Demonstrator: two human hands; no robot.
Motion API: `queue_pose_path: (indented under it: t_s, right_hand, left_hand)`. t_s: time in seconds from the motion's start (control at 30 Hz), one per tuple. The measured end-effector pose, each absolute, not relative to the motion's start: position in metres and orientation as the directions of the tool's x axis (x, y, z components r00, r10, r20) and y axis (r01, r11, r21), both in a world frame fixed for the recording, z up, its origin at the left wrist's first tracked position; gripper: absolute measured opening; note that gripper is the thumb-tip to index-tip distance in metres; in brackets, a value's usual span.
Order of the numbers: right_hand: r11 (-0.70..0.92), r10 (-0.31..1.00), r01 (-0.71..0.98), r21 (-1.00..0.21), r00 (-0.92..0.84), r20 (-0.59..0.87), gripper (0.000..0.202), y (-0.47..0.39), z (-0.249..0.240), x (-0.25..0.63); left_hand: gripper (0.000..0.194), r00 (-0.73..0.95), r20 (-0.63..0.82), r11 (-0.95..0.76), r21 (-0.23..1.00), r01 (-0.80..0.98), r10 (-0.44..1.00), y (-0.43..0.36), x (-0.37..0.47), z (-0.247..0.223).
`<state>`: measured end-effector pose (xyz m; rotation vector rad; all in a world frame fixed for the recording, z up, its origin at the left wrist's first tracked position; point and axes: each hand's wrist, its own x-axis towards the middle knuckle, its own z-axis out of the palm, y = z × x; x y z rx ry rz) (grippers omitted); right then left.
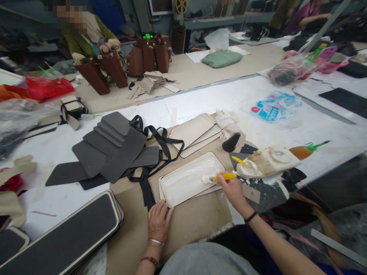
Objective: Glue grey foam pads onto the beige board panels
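Note:
My right hand (233,191) is closed round the yellow handle of a glue brush (225,177). White paste clings to the bristles, which touch the upper face of a rounded pale panel (183,183). Wet streaks cover much of that panel, and another lies partly under it. My left hand (159,215) rests with its fingers at the panel's near left corner; whether they pinch it I cannot tell. Right of the brush lies a cut-open white container (266,162) of paste, a second yellow handle (238,160) sticking out of it.
Grey panels (111,149) with black straps (166,139) lie to the left. Pale panels (195,133) are stacked behind. A long dark-faced stack (65,236) lies front left. An amber bottle (302,152) is at right. Across the table, a person handles brown bags (113,68).

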<state>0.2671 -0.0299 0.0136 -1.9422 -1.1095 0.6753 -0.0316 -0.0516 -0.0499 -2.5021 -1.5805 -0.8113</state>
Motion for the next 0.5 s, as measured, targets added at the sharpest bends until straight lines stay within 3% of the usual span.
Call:
queue_pose_path:
  t_s: [0.13, 0.23, 0.4, 0.5]
  right_hand:
    - [-0.354, 0.823, 0.599, -0.718, 0.565, 0.066, 0.038, -0.037, 0.023, 0.314]
    - [-0.307, 0.818, 0.643, -0.702, 0.555, 0.150, 0.039, -0.032, 0.030, 0.318]
    - [-0.164, 0.860, 0.735, -0.658, 0.433, 0.270, 0.041, -0.013, 0.035, 0.304]
    - [-0.095, 0.901, 0.753, -0.651, 0.343, 0.265, 0.042, -0.008, 0.038, 0.299]
  left_hand:
    - [0.018, 0.319, 0.466, -0.458, 0.222, 0.861, 0.826, -0.052, -0.032, -0.051]
    - [0.018, 0.316, 0.479, -0.463, 0.227, 0.857, 0.819, -0.052, -0.031, -0.050]
    - [0.017, 0.326, 0.480, -0.474, 0.228, 0.850, 0.814, -0.051, -0.029, -0.046]
    - [0.017, 0.316, 0.480, -0.461, 0.221, 0.859, 0.819, -0.052, -0.028, -0.044]
